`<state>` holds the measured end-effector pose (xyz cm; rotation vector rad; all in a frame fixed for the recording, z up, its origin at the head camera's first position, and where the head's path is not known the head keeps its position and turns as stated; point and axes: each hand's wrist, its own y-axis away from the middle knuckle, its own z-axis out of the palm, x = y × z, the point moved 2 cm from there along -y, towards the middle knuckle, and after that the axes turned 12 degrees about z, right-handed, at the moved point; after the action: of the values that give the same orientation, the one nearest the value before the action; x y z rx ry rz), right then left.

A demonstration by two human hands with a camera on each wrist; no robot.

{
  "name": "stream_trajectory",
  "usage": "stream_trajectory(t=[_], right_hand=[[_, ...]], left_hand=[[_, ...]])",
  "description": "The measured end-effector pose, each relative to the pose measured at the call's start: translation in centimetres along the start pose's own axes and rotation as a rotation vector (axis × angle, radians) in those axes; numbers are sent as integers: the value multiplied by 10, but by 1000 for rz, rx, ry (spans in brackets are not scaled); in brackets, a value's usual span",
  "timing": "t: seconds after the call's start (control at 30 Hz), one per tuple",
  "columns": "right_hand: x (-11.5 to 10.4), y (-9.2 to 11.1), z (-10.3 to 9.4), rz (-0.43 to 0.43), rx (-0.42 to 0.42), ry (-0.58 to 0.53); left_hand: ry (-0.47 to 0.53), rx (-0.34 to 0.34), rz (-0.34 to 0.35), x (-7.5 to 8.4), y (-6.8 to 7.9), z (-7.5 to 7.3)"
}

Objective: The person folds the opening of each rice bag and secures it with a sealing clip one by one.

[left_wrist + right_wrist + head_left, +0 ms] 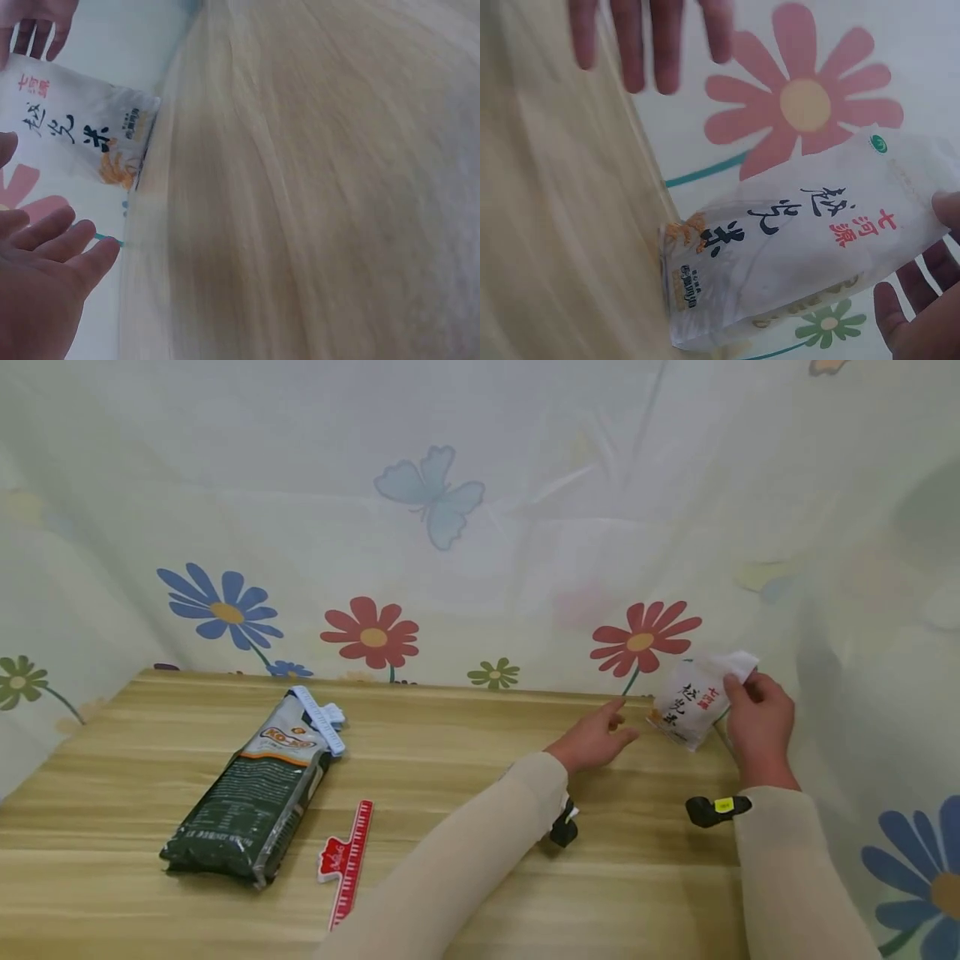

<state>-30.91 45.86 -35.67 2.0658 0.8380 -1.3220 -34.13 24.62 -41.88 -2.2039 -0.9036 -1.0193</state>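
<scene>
A white rice bag (692, 703) with black and red Chinese lettering stands tilted at the table's back right, its lower end at the tabletop. My right hand (763, 727) pinches its upper corner between thumb and fingers. Just left of the bag, my left hand (596, 739) reaches out with loosely extended fingers and holds nothing. In the right wrist view, the bag's printed front (795, 232) faces the camera, and the left fingers (667, 45) show apart from it. The left wrist view has the bag (82, 124) between both hands.
On the left of the wooden table (450, 718) lies a dark green and silver bag (247, 793), a pale blue clip (321, 722) across its top. A red ruler-shaped clip (351, 864) lies nearer the front. A flower-printed curtain (525, 568) closes off the back and sides.
</scene>
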Motion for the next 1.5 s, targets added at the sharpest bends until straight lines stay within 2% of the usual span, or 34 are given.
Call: stream_trajectory(t=[0.27,0.5,0.6,0.83,1.0,1.13,1.33,1.5], right_hand=[[15,32,10,-119,-21,36],[30,62,20,-252,-40,122],[33,74,25,-317,-41,118],[35,92,31,-428,-76,10],[26,94,27,-404,-66,19],[18,96,24,-329,-81,3],[11,104,23,-215,-172,4],[3,113,24,-222,-241,26]], left_hand=[[142,50,16,8,1,-3],[176,118,58,15,-1,-4],[177,145,80,17,0,-5],[172,175,124,15,1,-12],[160,220,155,15,0,-22],[189,225,160,18,9,-31],[225,215,207,16,29,-42],[233,190,212,18,50,-55]])
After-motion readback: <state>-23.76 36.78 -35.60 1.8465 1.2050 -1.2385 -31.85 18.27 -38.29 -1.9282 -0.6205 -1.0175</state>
